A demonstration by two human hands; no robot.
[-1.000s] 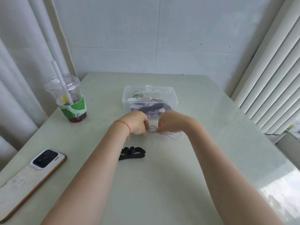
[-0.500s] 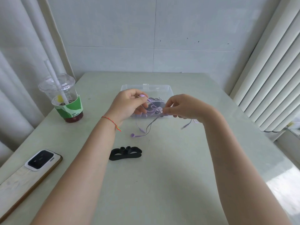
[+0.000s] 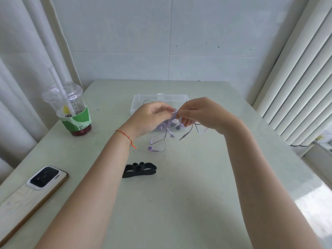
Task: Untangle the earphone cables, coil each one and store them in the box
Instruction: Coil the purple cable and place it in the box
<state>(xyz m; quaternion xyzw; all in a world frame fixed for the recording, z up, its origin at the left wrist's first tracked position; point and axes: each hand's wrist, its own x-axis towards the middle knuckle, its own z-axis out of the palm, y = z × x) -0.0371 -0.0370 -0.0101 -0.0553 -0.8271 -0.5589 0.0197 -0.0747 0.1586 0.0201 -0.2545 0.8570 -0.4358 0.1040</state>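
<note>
Head view: the fingers point(image 3: 162, 109) of the left hand point(image 3: 149, 117) and those of the right hand point(image 3: 203, 114) are pinched together on a small purple knot of earphone cable point(image 3: 174, 113), held up above the tabletop point(image 3: 179, 203) in front of the box point(image 3: 159, 97). From that knot the cable hangs down in loose strands: one loop falls to the tabletop below the left hand and ends in a purple earbud point(image 3: 150, 148), a second earbud dangles beside it, and a thin strand with a plug tip point(image 3: 185, 136) trails off under the right hand. A red string bracelet point(image 3: 125, 136) circles the left wrist. The box is clear plastic, open at the top, standing toward the far middle of the tabletop and partly hidden by both hands; through its front wall more purple cable and some dark round pieces show, too blurred to tell apart. A black coiled bundle point(image 3: 139, 170) lies on the tabletop nearer the person, under the left forearm. Near the far left edge stands a lidded plastic cup point(image 3: 69, 108) with a white straw and a green sleeve. A phone point(image 3: 47, 177) lies face down by the near left edge, resting on a pale board.
</note>
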